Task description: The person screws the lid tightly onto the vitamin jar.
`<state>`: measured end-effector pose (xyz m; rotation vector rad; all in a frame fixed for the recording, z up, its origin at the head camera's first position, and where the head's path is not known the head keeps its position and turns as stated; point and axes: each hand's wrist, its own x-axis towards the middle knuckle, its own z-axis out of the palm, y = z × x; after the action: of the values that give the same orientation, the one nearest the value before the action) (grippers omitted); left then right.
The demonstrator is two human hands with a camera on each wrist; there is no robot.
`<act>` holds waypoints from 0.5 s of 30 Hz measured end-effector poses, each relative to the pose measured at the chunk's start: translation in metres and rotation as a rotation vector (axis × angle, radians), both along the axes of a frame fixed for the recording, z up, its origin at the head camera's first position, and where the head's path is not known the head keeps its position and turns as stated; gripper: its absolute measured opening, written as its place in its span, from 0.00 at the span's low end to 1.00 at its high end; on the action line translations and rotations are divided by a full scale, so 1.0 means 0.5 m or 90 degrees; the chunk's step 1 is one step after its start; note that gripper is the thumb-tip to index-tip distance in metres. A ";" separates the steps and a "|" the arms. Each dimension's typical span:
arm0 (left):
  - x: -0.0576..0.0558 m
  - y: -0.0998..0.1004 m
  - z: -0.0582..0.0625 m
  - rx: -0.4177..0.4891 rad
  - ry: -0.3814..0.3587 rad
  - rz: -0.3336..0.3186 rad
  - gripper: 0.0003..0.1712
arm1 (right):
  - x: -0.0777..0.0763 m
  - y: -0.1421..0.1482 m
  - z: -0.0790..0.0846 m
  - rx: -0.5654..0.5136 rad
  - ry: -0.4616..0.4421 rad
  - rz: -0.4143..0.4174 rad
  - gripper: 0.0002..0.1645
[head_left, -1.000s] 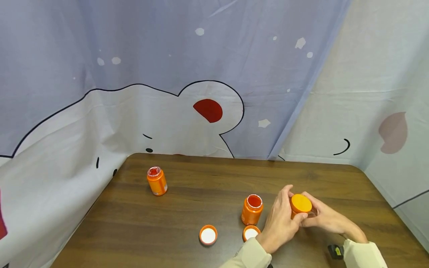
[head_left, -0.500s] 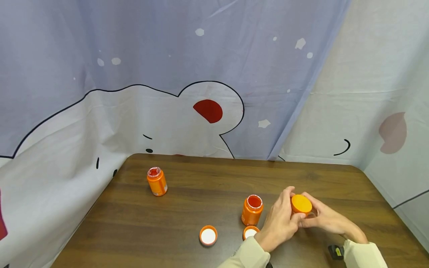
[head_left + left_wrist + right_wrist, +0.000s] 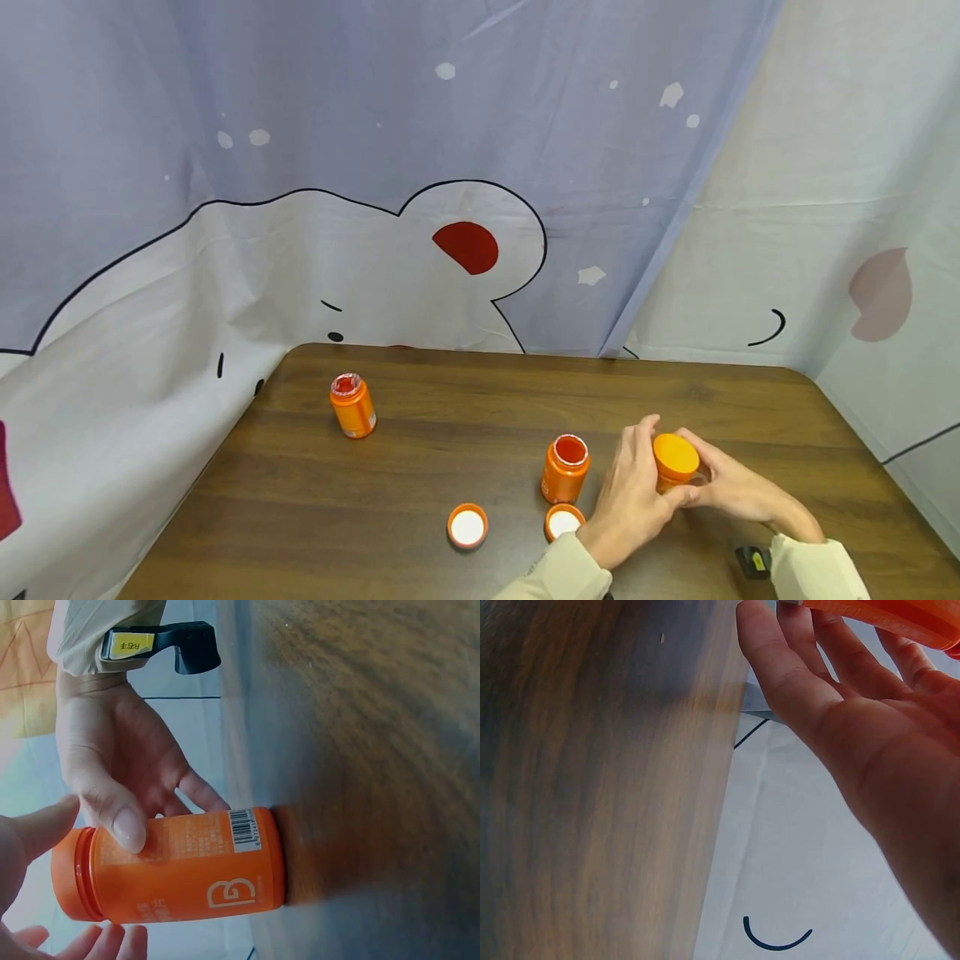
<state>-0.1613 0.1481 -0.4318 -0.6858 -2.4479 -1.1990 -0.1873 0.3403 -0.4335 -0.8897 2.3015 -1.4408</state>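
Observation:
An orange bottle (image 3: 180, 870) with an orange cap (image 3: 676, 454) on it stands at the table's right side. My right hand (image 3: 738, 490) holds its body, thumb (image 3: 129, 829) across the label. Around the cap lies my left hand (image 3: 633, 492), loosely spread; in the left wrist view its thumb (image 3: 46, 829) is apart from the cap, and whether its other fingers touch cannot be told. Just left of that hand are an uncapped orange bottle (image 3: 564, 479) and an upturned cap (image 3: 564, 522), partly beside the sleeve. In the right wrist view only the bottle's edge shows.
Another uncapped orange bottle (image 3: 352, 408) stands at the far left of the brown wooden table (image 3: 420, 467). A second upturned cap (image 3: 467, 527) with a white inside lies near the front. A printed curtain (image 3: 300, 258) hangs along the table's back and sides.
My left thumb has slid off the cap toward me, showing more of the bottle under it. The right hand keeps its hold. The other bottles and caps have not moved.

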 end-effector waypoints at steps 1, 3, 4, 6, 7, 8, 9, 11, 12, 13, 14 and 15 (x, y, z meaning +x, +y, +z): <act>0.000 0.000 -0.001 0.007 0.001 0.004 0.48 | 0.000 0.000 0.001 0.002 -0.003 -0.003 0.30; 0.000 0.001 -0.002 0.018 0.004 0.009 0.46 | 0.000 -0.001 0.001 0.001 -0.004 -0.006 0.30; 0.000 0.001 -0.003 0.022 0.006 0.012 0.45 | 0.000 -0.002 0.001 0.001 -0.005 -0.009 0.30; -0.001 0.002 -0.004 0.027 0.010 0.012 0.44 | 0.001 -0.003 0.001 -0.005 -0.013 -0.008 0.29; -0.002 0.002 -0.005 0.027 0.012 0.012 0.43 | 0.001 -0.003 0.001 -0.009 -0.018 -0.006 0.29; -0.002 0.002 -0.006 0.027 0.014 0.010 0.43 | 0.001 -0.004 0.001 -0.013 -0.023 -0.004 0.28; -0.003 0.002 -0.007 0.027 0.015 0.008 0.42 | 0.001 -0.004 0.001 -0.017 -0.029 -0.002 0.28; -0.004 0.001 -0.008 0.026 0.019 0.003 0.41 | 0.001 -0.005 0.001 -0.025 -0.043 0.003 0.28; -0.005 0.001 -0.009 0.024 0.023 0.000 0.41 | 0.001 -0.005 0.001 -0.026 -0.046 0.003 0.28; -0.006 0.000 -0.009 0.022 0.027 -0.003 0.40 | 0.001 -0.006 0.001 -0.028 -0.049 0.004 0.28; -0.006 -0.001 -0.010 0.019 0.031 -0.006 0.40 | 0.000 -0.006 0.001 -0.028 -0.051 0.005 0.29; -0.007 -0.002 -0.010 0.017 0.036 -0.008 0.40 | 0.000 -0.007 0.001 -0.029 -0.050 0.005 0.29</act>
<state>-0.1648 0.1471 -0.4366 -0.7190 -2.3808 -1.1979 -0.1874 0.3370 -0.4332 -0.8380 2.2144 -1.5028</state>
